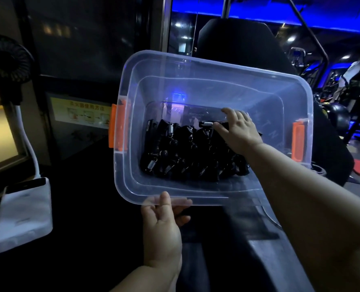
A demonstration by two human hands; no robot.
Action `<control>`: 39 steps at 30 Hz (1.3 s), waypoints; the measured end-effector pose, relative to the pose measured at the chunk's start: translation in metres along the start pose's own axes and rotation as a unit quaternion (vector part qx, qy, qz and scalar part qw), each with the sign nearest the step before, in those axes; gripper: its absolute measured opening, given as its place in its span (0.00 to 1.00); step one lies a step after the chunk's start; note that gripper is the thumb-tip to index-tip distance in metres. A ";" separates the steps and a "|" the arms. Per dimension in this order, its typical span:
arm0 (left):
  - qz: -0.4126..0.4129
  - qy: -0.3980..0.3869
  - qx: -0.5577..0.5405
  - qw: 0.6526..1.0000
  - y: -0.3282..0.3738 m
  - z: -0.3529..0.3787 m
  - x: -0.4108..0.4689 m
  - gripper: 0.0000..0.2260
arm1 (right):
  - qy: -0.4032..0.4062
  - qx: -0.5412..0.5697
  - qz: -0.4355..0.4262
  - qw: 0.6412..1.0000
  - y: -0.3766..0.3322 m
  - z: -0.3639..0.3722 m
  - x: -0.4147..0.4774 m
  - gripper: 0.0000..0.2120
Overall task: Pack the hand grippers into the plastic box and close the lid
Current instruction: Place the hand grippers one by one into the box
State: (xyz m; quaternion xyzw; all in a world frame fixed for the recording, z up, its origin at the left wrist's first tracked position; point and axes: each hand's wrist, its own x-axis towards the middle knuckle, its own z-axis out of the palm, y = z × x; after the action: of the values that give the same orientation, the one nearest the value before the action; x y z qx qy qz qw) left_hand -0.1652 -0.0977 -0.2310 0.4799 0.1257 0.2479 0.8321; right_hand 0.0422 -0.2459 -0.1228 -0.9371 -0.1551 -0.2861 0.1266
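A clear plastic box (pixel 124 182) with orange side latches (pixel 117 128) is tilted toward me, lid off. Several black hand grippers (pixel 175 152) with metal springs lie packed in a row on its bottom. My left hand (pixel 164 226) grips the box's near rim, thumb over the edge and fingers below. My right hand (pixel 239 131) reaches inside and holds one black hand gripper (pixel 209 123) at the far right end of the row. A clear sheet, perhaps the lid (pixel 267 209), shows under my right forearm.
A white power bank (pixel 23 213) lies at the left with a black fan (pixel 7 57) on a white stalk above it. A dark chair back (pixel 238 43) stands behind the box. Gym machines under blue light fill the right background.
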 end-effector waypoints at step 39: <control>0.024 0.010 0.020 0.999 -0.007 0.004 0.001 0.07 | -0.162 -0.053 0.425 0.889 0.170 0.004 -0.139 0.35</control>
State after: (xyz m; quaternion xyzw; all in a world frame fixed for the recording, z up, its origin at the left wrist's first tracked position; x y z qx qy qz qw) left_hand -0.1609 -0.1030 -0.2347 0.4969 0.1268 0.2701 0.8149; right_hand -0.0038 -0.4313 -0.2318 -0.9520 0.2550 -0.0569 0.1592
